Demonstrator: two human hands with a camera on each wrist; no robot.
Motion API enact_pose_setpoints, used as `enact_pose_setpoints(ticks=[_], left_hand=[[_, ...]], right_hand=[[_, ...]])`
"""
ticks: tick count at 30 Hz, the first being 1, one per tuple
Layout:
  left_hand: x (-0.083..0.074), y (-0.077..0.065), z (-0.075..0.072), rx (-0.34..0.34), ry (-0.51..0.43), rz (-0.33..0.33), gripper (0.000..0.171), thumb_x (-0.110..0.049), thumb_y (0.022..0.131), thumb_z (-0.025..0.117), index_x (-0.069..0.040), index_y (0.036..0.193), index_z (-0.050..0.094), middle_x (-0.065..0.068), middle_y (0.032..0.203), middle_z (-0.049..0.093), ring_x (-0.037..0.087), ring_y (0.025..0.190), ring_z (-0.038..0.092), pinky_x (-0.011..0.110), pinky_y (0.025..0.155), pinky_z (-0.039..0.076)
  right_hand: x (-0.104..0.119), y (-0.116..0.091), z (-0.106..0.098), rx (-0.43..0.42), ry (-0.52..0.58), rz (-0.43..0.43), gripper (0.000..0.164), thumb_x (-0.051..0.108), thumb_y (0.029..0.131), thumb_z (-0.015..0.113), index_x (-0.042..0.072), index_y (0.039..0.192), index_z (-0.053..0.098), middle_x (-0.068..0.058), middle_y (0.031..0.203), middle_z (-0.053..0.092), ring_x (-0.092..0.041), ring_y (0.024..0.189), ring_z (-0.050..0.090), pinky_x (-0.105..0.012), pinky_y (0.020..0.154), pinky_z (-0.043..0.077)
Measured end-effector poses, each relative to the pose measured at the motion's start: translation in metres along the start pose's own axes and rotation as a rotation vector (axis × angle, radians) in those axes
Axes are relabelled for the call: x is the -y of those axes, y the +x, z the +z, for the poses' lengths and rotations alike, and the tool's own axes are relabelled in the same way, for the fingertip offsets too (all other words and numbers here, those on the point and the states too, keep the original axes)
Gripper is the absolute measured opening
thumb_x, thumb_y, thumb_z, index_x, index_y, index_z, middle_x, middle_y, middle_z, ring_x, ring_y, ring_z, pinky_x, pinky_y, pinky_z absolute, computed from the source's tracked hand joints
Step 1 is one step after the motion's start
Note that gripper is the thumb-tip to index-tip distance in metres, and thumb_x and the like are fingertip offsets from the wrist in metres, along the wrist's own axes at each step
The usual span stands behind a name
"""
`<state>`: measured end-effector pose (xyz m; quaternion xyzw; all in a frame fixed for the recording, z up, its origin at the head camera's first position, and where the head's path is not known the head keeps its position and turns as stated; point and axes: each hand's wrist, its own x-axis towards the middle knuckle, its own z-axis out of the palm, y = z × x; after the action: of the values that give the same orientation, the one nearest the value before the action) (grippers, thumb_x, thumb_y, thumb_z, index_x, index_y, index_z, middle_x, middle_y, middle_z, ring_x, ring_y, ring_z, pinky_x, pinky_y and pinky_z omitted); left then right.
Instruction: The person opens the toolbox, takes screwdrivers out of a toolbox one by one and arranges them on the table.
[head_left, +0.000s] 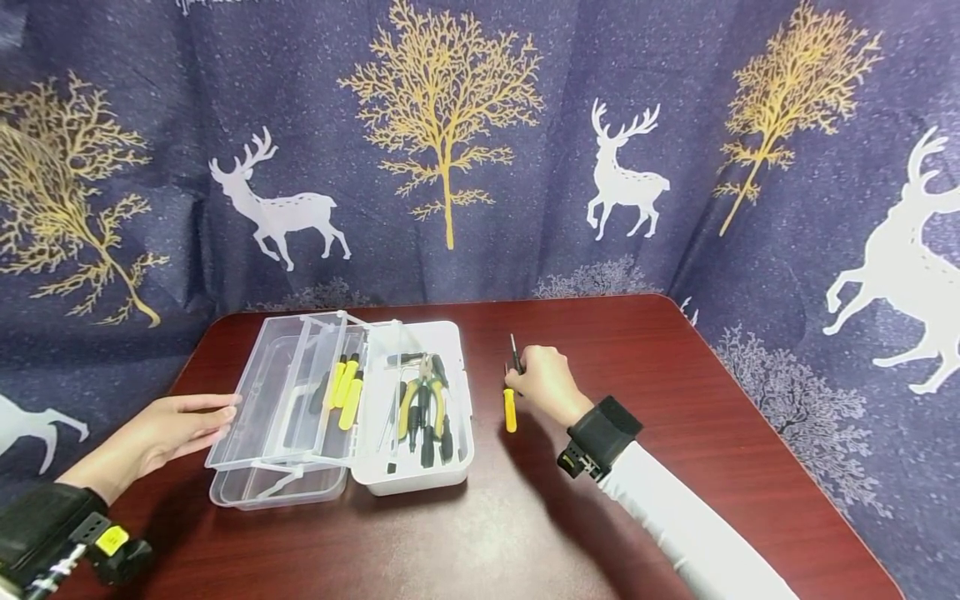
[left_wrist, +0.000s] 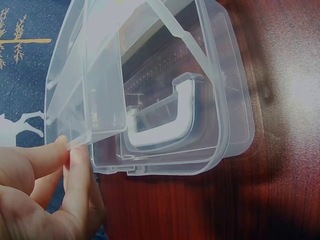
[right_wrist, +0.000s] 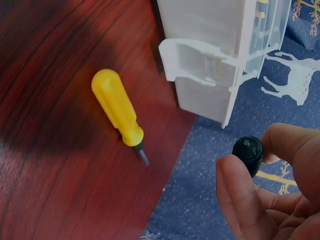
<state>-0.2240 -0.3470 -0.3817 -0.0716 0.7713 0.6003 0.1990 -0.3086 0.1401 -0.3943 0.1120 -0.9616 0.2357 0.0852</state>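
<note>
In the head view, an opened toolbox has a white base (head_left: 412, 481) and a clear lid (head_left: 243, 498) folded out to the left. My left hand (head_left: 176, 429) pinches the outer edge of the clear raised tray (left_wrist: 107, 95) between thumb and fingers. To the right of the box, my right hand (head_left: 546, 379) holds a black-handled screwdriver (right_wrist: 248, 152) just above the table, its thin shaft pointing away from me. A short yellow screwdriver (right_wrist: 115, 102) lies on the table beside that hand. Most of the black handle is hidden by my fingers.
Pliers with yellow grips (head_left: 406, 412) and several black-handled tools (head_left: 427, 447) lie in the white base. Yellow-handled screwdrivers (head_left: 350, 404) show through the clear plastic. The dark red table (head_left: 675, 400) ends at a patterned curtain (head_left: 480, 167).
</note>
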Motion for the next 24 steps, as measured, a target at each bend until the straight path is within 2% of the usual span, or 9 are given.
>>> enact_pose_setpoints(ticks=[8,14,21,24], left_hand=[[-0.002,-0.001,0.001,-0.011,0.024,-0.002,0.024,-0.015,0.093,0.063,-0.038,0.09,0.068,-0.028,0.09,0.063,-0.007,0.082,0.062,0.016,0.076,0.057],[-0.002,-0.002,0.0,-0.014,0.025,-0.006,0.025,-0.015,0.092,0.063,-0.038,0.089,0.069,-0.028,0.09,0.063,-0.007,0.082,0.062,0.016,0.076,0.057],[-0.001,-0.001,0.0,-0.013,0.011,-0.008,0.027,-0.014,0.093,0.063,-0.04,0.087,0.068,-0.027,0.089,0.063,-0.007,0.081,0.062,0.016,0.075,0.057],[-0.001,-0.001,0.0,-0.012,0.004,-0.008,0.027,-0.014,0.092,0.063,-0.04,0.086,0.068,-0.027,0.089,0.064,-0.007,0.081,0.062,0.016,0.075,0.057]], right_hand=[[-0.011,-0.003,-0.008,-0.007,-0.016,0.014,0.037,0.016,0.075,0.064,0.015,0.045,0.043,0.009,0.044,0.033,-0.012,0.047,0.041,-0.024,0.046,0.036],[-0.016,-0.003,-0.008,-0.001,-0.031,0.024,0.034,0.017,0.074,0.064,0.014,0.045,0.048,0.009,0.043,0.037,-0.012,0.047,0.043,-0.024,0.047,0.037],[-0.022,-0.005,-0.001,0.019,-0.048,0.065,0.032,0.018,0.073,0.065,0.015,0.045,0.05,0.006,0.043,0.046,-0.016,0.05,0.052,-0.027,0.05,0.042],[-0.025,-0.006,0.003,0.034,-0.047,0.074,0.033,0.019,0.072,0.066,0.015,0.044,0.05,0.006,0.044,0.046,-0.016,0.05,0.051,-0.027,0.05,0.042]])
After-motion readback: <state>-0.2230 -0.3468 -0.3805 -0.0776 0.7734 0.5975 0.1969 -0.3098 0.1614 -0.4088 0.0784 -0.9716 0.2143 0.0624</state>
